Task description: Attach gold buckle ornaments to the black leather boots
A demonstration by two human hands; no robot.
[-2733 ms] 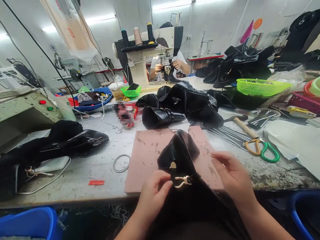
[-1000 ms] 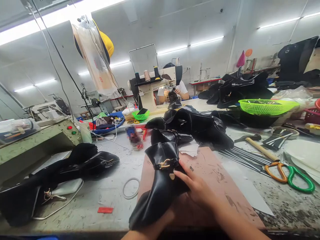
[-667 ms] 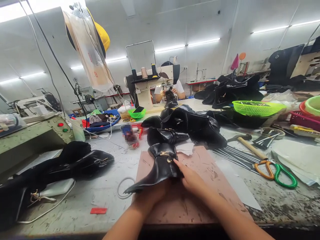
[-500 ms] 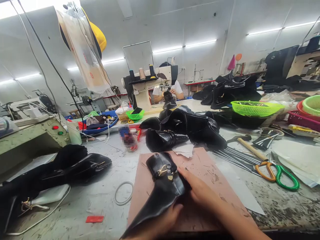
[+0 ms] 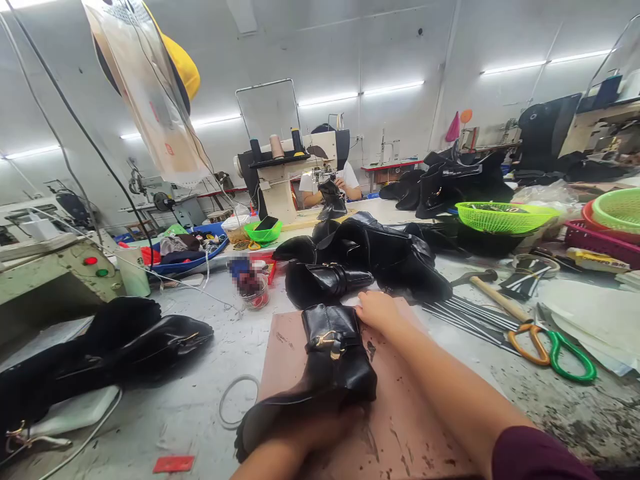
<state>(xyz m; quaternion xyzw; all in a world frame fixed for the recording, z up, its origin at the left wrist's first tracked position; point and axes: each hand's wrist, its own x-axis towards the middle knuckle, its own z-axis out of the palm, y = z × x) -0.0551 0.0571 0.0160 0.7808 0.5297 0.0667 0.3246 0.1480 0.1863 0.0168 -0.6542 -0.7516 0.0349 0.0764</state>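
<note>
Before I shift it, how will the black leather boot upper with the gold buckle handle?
The black leather boot upper will likely fold, since its shaft looks creased and no sole shows. Its glossy surface may slip in a grip.

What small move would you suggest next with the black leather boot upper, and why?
I would probably bring the right hand in to steady the boot upper over the flat pink board: its fingers are right by the upper's top corner, while the left hand is low down, partly hidden by the upper.
</note>
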